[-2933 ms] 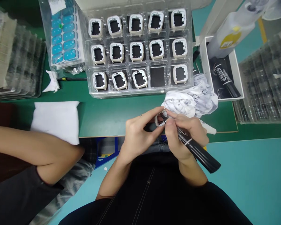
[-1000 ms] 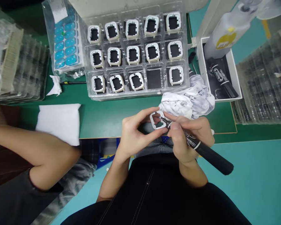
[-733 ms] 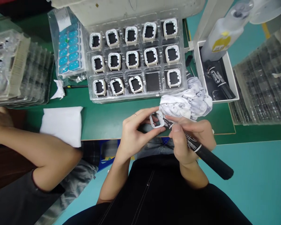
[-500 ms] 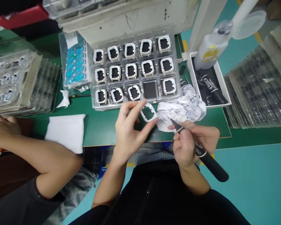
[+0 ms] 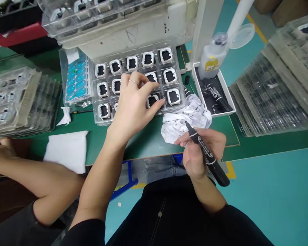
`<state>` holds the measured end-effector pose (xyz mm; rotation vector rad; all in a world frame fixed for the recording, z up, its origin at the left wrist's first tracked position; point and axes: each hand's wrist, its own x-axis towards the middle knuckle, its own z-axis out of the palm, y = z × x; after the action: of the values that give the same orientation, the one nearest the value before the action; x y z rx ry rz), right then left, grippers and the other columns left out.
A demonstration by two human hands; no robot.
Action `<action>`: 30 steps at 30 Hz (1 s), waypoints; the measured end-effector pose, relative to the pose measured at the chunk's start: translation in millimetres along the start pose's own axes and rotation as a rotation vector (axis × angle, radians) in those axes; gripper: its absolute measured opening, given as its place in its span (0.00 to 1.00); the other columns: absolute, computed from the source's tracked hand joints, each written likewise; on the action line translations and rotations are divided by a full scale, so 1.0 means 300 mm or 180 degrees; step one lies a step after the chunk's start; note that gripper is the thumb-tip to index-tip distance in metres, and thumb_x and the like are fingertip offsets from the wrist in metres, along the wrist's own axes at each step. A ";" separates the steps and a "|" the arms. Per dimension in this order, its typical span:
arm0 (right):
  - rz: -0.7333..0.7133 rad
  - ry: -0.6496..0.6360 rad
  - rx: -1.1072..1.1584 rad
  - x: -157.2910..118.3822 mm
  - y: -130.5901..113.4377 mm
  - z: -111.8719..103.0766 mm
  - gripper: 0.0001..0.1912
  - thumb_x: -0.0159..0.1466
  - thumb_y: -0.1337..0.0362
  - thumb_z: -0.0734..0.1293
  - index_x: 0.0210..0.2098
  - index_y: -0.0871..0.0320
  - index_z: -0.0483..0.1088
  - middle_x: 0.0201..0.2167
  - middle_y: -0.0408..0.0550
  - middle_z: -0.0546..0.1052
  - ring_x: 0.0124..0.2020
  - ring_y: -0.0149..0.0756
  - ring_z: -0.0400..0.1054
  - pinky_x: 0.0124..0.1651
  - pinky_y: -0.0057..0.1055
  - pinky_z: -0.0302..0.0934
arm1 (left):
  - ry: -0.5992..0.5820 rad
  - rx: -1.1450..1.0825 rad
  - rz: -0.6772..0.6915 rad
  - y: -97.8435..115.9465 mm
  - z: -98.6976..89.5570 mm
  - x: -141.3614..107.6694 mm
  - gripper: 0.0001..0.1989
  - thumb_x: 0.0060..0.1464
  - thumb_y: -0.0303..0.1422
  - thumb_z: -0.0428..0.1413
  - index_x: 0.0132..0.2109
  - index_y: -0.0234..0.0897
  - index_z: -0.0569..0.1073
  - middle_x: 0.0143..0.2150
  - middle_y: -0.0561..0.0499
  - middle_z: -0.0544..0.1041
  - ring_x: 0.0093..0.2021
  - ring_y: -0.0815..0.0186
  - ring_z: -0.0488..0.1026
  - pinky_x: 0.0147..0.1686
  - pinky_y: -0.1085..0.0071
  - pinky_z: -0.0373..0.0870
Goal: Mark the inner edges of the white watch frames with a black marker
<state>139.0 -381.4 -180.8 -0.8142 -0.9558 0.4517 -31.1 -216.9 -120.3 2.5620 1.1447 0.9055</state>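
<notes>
My left hand [image 5: 135, 102] is over the clear plastic tray [image 5: 141, 73], thumb and fingers apart. A white square frame [image 5: 153, 99] sits in the front-row compartment between its thumb and fingertips; I see no object held in this hand. Other white frames, such as one at the front right [image 5: 173, 97], sit in the tray's compartments, and some are hidden by the hand. Wrapped around a black marker [image 5: 206, 153] is my right hand [image 5: 199, 153], with the uncapped dark tip pointing up and left, near a crumpled white cloth [image 5: 186, 119].
A white box [image 5: 231, 102] with a bottle [image 5: 209, 61] and markers stands right of the tray. Stacked trays [image 5: 279, 85] are at the far right, others [image 5: 23, 99] at the left. Blue parts in a bag [image 5: 75, 80] and another person's arm [image 5: 38, 177] are at the left.
My left hand has moved up and left over the tray. The white frame it held is now in the formerly bare front-row compartment, released from its fingers. My right hand still holds the marker.
</notes>
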 end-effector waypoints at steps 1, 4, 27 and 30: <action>0.0128 0.0045 0.0091 0.002 -0.004 0.001 0.13 0.78 0.54 0.77 0.59 0.46 0.77 0.34 0.39 0.84 0.29 0.37 0.79 0.32 0.36 0.80 | -0.0048 -0.0014 0.0031 0.011 -0.003 0.017 0.17 0.71 0.44 0.72 0.59 0.43 0.84 0.61 0.41 0.81 0.70 0.34 0.73 0.73 0.29 0.73; 0.0264 0.0231 0.0357 0.015 -0.011 0.011 0.10 0.78 0.55 0.76 0.56 0.47 0.78 0.30 0.37 0.83 0.25 0.36 0.76 0.29 0.33 0.76 | -0.0157 -0.0102 -0.0022 0.047 -0.021 0.049 0.15 0.70 0.44 0.71 0.56 0.45 0.83 0.56 0.40 0.83 0.66 0.35 0.79 0.67 0.36 0.78; 0.0237 0.0392 0.0728 0.025 -0.002 0.010 0.05 0.79 0.54 0.72 0.48 0.46 0.79 0.25 0.34 0.79 0.19 0.32 0.73 0.24 0.29 0.73 | -0.0389 -0.0076 0.0168 0.062 0.015 0.094 0.15 0.62 0.44 0.76 0.50 0.44 0.84 0.55 0.39 0.84 0.66 0.33 0.79 0.67 0.35 0.79; 0.0347 0.0473 0.0628 0.022 -0.006 0.014 0.08 0.79 0.51 0.73 0.45 0.45 0.78 0.23 0.32 0.77 0.17 0.31 0.71 0.23 0.29 0.71 | -0.0640 -0.0021 0.0219 0.031 0.055 0.146 0.17 0.59 0.45 0.79 0.46 0.44 0.84 0.54 0.39 0.83 0.66 0.34 0.78 0.69 0.36 0.78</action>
<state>138.8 -376.4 -174.5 -0.7120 -0.7192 0.5627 7.2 -190.2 -109.6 2.6300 1.0007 0.6452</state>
